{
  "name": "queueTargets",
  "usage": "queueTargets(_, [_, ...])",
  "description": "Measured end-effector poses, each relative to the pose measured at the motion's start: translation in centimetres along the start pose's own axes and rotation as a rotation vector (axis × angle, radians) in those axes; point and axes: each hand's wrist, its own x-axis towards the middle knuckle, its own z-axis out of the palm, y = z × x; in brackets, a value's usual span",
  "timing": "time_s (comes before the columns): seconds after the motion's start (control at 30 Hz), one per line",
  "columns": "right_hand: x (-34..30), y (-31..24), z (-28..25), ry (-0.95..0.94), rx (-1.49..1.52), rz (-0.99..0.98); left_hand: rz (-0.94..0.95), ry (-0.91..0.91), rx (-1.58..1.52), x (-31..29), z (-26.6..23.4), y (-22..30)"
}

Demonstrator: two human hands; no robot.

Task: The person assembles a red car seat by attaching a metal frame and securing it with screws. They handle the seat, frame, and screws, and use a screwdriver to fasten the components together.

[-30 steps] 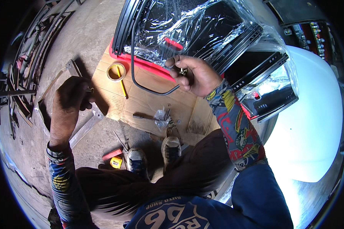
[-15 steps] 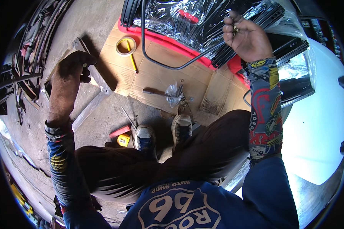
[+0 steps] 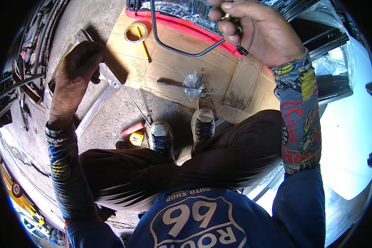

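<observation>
My right hand (image 3: 263, 34) is raised palm up at the upper right, with bent fingers around small brass-coloured metal pieces (image 3: 228, 17). Their exact kind is too small to tell. Over at the left, my left hand (image 3: 82, 62) has its fingers curled together above a metal frame (image 3: 98, 102); anything in them is hidden. A bent black rod (image 3: 190, 53) runs below and left of the right hand. Beyond it lies a plastic-wrapped, red-edged black item (image 3: 182, 20). A clear plastic bag (image 3: 192, 86) rests over a dark-handled tool (image 3: 168, 83) on the cardboard (image 3: 169, 62).
On the cardboard are a tape roll (image 3: 132, 40), a yellow pencil (image 3: 146, 51) and a washer (image 3: 214, 90). By my shoes lie a yellow tape measure (image 3: 137, 138), a red block (image 3: 132, 129) and a thin pointed tool (image 3: 141, 112). Black rails (image 3: 328, 46) and a white panel (image 3: 343, 124) stand at right.
My right hand has come up closer to the camera, its palm larger in view. The left hand has turned slightly, and the small light spot at its fingertips no longer shows. The view has shifted slightly.
</observation>
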Motion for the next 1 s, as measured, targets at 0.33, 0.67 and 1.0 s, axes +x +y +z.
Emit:
queueTargets(0.33, [1.7,0.5,-0.6,-0.065,-0.440,0.162,-0.054,0.021,0.012,0.0,-1.0,-0.1])
queueTargets(0.67, [3.2,9.9,-8.8,-0.377,-0.708,0.464,0.048,0.025,0.044,0.0,-2.4,-0.6])
queueTargets(1.0, [5.1,27.2,-15.4,0.309,-1.524,-0.079,-0.104,0.132,0.211,-1.3,-4.6,-3.2])
